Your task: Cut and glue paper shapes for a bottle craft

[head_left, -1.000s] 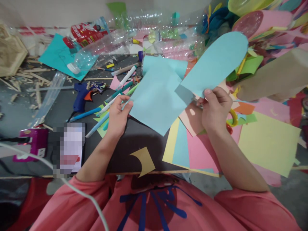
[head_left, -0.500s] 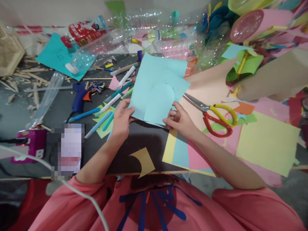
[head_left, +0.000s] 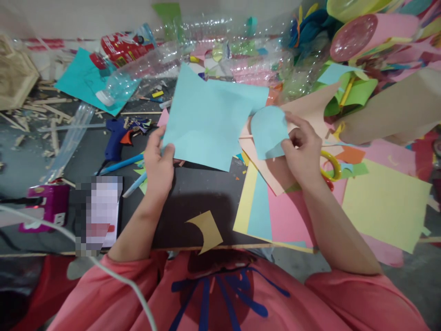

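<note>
My left hand (head_left: 159, 161) pinches the lower left edge of a large light blue sheet of paper (head_left: 206, 122), thumb on top. In my right hand (head_left: 303, 147) is a smaller light blue paper cutout (head_left: 269, 131) with a rounded top, gripped at its right edge between thumb and fingers. The two pieces are apart at the bottom, close at the top. Scissors (head_left: 331, 165) with yellow and red handles lie behind my right hand, their blades hidden. Peach paper (head_left: 275, 177) lies under the cutout. A yellow paper scrap (head_left: 208, 230) with a curved cut sits near the table's front edge.
A blue glue gun (head_left: 115, 140), a phone (head_left: 103, 211) and a purple box (head_left: 48, 207) lie on the left. Clear plastic bottles (head_left: 144, 69) line the back. Coloured sheets (head_left: 386, 202) spread at right. Wood scraps (head_left: 51, 108) litter the back left. A white cable (head_left: 120, 280) crosses the lower left.
The rounded cutout has come away from the large sheet and moved right with my right hand. My left hand has shifted left with the sheet, which now covers most of the markers.
</note>
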`<state>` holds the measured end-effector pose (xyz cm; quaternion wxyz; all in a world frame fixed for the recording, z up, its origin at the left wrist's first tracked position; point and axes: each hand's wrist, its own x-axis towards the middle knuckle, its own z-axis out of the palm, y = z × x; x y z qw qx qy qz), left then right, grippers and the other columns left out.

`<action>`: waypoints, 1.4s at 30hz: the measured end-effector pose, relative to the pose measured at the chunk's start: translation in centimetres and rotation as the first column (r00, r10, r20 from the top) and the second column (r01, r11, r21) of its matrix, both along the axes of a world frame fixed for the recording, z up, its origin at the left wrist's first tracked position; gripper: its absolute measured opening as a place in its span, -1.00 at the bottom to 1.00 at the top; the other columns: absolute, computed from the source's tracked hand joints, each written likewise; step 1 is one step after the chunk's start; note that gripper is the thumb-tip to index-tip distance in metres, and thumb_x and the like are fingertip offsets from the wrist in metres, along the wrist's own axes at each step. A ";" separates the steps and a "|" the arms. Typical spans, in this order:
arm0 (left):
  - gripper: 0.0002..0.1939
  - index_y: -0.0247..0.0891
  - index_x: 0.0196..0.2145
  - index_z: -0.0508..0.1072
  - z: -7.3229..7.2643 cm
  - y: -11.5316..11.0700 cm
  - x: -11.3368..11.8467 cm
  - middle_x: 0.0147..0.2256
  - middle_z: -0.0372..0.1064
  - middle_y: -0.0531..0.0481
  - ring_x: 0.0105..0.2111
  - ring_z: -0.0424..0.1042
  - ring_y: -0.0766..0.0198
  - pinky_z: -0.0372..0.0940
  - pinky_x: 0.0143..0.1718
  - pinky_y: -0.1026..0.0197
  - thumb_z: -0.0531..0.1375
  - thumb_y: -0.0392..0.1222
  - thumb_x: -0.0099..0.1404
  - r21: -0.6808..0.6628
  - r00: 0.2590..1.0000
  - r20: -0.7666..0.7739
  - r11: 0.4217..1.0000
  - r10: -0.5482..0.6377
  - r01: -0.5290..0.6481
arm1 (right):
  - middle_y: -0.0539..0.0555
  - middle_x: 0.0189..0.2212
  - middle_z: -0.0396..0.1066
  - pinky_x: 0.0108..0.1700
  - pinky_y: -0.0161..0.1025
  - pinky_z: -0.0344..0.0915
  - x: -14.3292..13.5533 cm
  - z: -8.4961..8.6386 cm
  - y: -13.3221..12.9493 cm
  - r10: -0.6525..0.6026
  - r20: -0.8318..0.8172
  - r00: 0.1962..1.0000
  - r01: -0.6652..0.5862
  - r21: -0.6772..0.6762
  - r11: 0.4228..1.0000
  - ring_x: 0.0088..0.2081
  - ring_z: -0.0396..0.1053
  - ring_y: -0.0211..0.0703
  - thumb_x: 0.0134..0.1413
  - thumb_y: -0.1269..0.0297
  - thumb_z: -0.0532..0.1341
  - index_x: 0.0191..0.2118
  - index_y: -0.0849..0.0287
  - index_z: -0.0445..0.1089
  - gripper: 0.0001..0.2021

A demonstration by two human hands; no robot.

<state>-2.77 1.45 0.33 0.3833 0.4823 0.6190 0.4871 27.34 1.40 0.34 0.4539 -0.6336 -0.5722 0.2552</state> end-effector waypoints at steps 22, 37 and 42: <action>-0.53 -0.01 0.05 0.29 0.5 -0.6 1.6 -0.14 0.43 0.02 -0.28 0.46 0.23 0.43 -0.36 0.21 0.22 -0.06 0.16 -0.074 0.976 0.214 0.997 0.034 -0.018 | 0.08 -0.16 0.50 0.00 0.03 0.38 -3.6 1.1 -1.4 0.284 -0.223 0.932 -0.320 -0.146 0.936 -0.09 0.45 0.01 0.19 0.03 0.12 -0.13 0.00 0.44 -0.74; -0.45 -0.01 0.23 0.28 -1.3 -2.1 1.7 0.22 0.29 0.00 0.23 0.26 0.02 0.22 0.24 0.00 0.04 0.17 0.36 0.363 0.878 0.079 0.833 -0.473 0.416 | 0.07 -0.02 0.53 0.17 0.06 0.32 -7.9 -1.1 -1.7 -0.116 -0.798 0.592 -0.303 -0.354 0.885 0.14 0.37 0.05 -0.08 0.00 0.30 -0.07 0.05 0.41 -0.57; -0.34 -0.02 0.36 0.03 -0.6 -2.5 1.8 0.35 0.06 -0.05 0.35 0.04 0.02 -0.04 0.37 -0.04 -0.07 0.22 0.40 0.279 0.683 -0.273 0.623 -0.678 0.731 | 0.10 -0.06 0.54 0.22 0.12 0.27 -8.7 -1.0 -2.0 -0.131 -0.845 0.519 -0.361 -0.356 0.862 0.21 0.30 0.10 -0.11 -0.12 0.30 -0.15 0.06 0.43 -0.55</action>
